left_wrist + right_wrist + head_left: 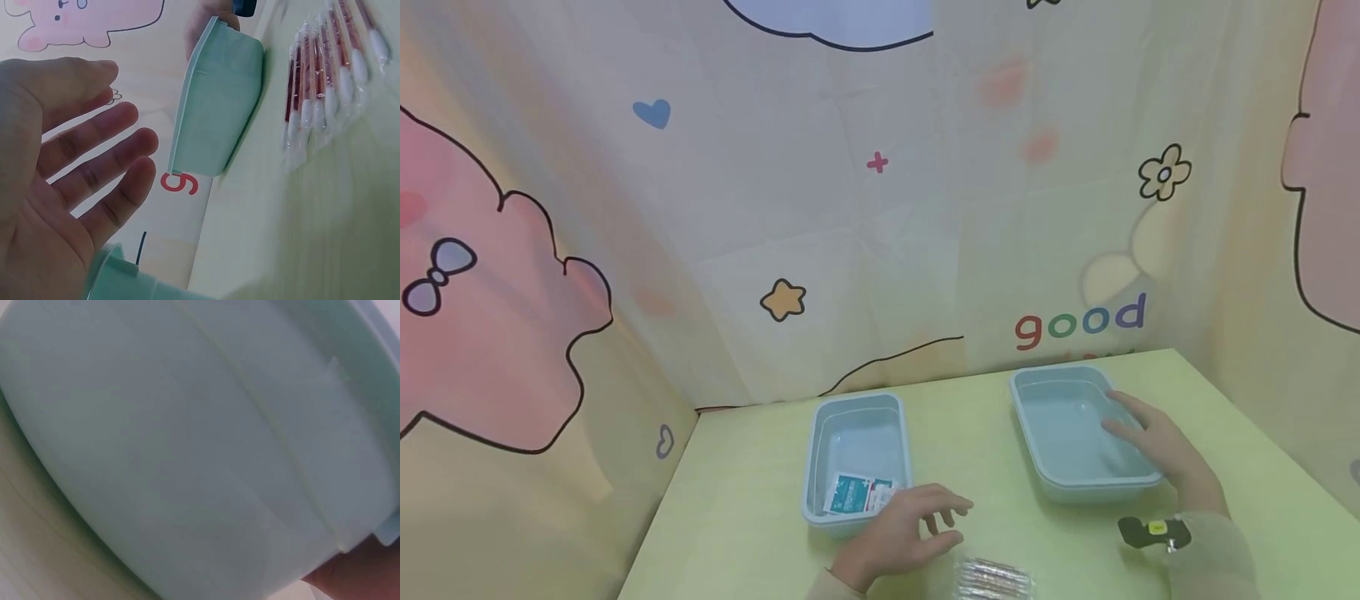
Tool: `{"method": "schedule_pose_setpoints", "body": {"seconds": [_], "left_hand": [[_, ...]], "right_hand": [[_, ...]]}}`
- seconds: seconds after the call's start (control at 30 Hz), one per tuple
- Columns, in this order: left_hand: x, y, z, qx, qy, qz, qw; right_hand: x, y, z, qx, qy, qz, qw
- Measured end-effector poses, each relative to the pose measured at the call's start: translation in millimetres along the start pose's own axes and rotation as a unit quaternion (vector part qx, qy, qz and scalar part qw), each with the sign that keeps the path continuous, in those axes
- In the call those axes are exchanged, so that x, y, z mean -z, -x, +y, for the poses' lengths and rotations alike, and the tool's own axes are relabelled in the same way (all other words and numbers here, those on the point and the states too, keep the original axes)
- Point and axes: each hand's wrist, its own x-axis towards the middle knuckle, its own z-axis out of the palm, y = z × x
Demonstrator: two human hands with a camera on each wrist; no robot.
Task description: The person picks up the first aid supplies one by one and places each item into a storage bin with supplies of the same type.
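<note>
Right tray (pixel 1060 429) is sitting on table (pixel 958 433), right hand (pixel 1165 446) is lying over its right rim — cannot tell if gripping. Left hand (pixel 897 533) is hanging open, empty, near swab pack (pixel 994 581). Tray is looking light, stiff, probably slippery — opposite rims seeming best hold.

Right wrist; blue-green tray (pixel 156 437), outer wall filling most; tabletop (pixel 44 544), lower left; fingers (pixel 365 572), lower right, at tray edge

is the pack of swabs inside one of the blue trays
No, the pack of swabs lies on the table, outside both the left tray and the right tray.
</note>
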Motion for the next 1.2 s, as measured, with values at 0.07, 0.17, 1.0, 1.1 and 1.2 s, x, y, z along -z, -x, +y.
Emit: {"method": "schedule_pose_setpoints", "body": {"seconds": [0.07,0.17,1.0,1.1,1.2], "left_hand": [[-0.8,-0.4,0.1,0.004,0.003,-0.006,1.0],[-3.9,-1.2,-0.9,0.0,0.003,-0.02,0.9998],[-22.5,-4.2,1.4,0.082,-0.039,-0.18,0.9794],[-24.2,-3.9,0.7,0.087,-0.049,-0.189,0.977],[-26.3,-3.0,-0.8,0.091,-0.063,-0.2,0.9736]], "right_hand": [[0.1,-0.3,-0.3,0.002,0.002,0.001,1.0],[-0.1,-0.2,-0.7,0.005,0.003,0.003,1.0],[-0.9,1.0,0.1,-0.007,0.001,0.002,1.0],[-0.7,1.3,-0.5,-0.007,0.004,0.003,1.0],[-0.8,2.5,-2.0,-0.007,0.006,0.002,1.0]]}}
